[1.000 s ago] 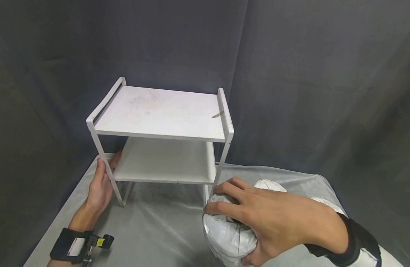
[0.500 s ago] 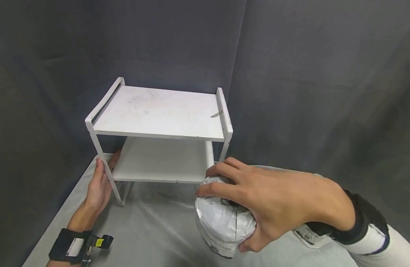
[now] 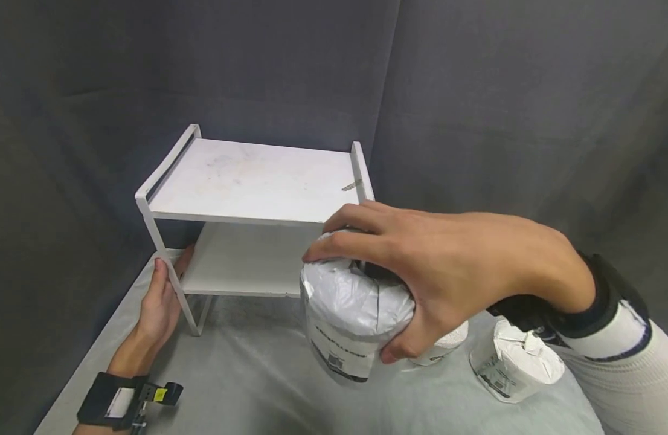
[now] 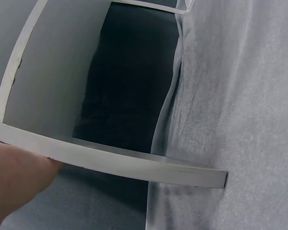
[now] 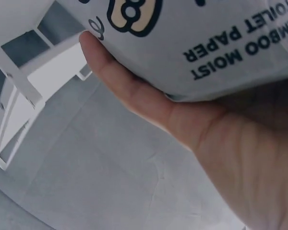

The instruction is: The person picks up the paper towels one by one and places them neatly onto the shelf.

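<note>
A wrapped toilet paper roll [image 3: 350,302] hangs raised over the grey cloth, before the right side of the white two-tier shelf [image 3: 252,181]. My right hand [image 3: 410,266] grips it from above and the right, thumb low on its side and fingers across its top. "Toilet paper" is printed on its wrapper [image 5: 230,48] in the right wrist view. At the shelf's left side my left hand [image 3: 160,302] holds the front leg, thumb on the near side and fingers passing behind it. In the left wrist view only part of that hand [image 4: 19,177] shows, against the frame.
Two more wrapped rolls stand on the cloth [image 3: 247,374] at the right: one [image 3: 516,362] by the right sleeve, another [image 3: 443,347] partly hidden behind my right hand. A dark grey curtain [image 3: 475,109] closes off the back and sides.
My right hand has lifted the toilet paper roll upward and slightly left toward the shelf. The two rolls at the right have come into clearer view. My left hand stays at the leg.
</note>
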A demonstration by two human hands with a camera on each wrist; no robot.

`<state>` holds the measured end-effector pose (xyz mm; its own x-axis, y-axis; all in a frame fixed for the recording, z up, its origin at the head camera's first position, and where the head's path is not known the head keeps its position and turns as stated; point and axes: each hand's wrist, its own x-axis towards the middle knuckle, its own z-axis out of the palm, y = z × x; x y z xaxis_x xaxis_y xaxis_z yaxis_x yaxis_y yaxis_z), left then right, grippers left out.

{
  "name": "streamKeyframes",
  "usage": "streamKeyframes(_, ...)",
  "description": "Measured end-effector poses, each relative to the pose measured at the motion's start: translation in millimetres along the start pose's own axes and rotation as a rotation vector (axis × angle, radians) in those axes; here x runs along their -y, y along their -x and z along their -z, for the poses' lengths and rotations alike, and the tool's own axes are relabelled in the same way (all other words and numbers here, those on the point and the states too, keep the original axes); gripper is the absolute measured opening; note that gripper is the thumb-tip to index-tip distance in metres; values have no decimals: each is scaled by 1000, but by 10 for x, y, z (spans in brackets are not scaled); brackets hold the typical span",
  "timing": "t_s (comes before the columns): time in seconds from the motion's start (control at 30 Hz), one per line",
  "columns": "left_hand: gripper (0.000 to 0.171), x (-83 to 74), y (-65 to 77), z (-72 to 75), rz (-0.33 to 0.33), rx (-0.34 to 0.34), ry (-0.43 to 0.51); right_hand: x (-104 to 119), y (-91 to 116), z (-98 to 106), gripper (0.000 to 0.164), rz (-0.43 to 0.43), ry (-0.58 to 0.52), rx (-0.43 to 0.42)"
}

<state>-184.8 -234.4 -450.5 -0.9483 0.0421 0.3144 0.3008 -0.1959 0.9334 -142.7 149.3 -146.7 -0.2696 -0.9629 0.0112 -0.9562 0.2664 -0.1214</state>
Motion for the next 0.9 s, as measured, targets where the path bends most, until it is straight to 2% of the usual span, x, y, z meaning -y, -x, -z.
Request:
streamKeyframes(0.17, 63, 5, 15, 9, 9, 9, -5, -98, -97, 177, 99, -18, 26, -5)
streamKeyframes(0.57, 65, -18, 12, 18, 12, -2, 1, -218, -411, 639, 107, -146, 56, 22)
streamKeyframes(0.73, 65, -11, 18, 18, 25, -6, -11, -320, -540, 773, 103, -150, 51, -11)
streamKeyframes(0.9, 66, 1, 22, 16, 27, -4, -19, -392, -706, 863, 100, -208, 50, -18)
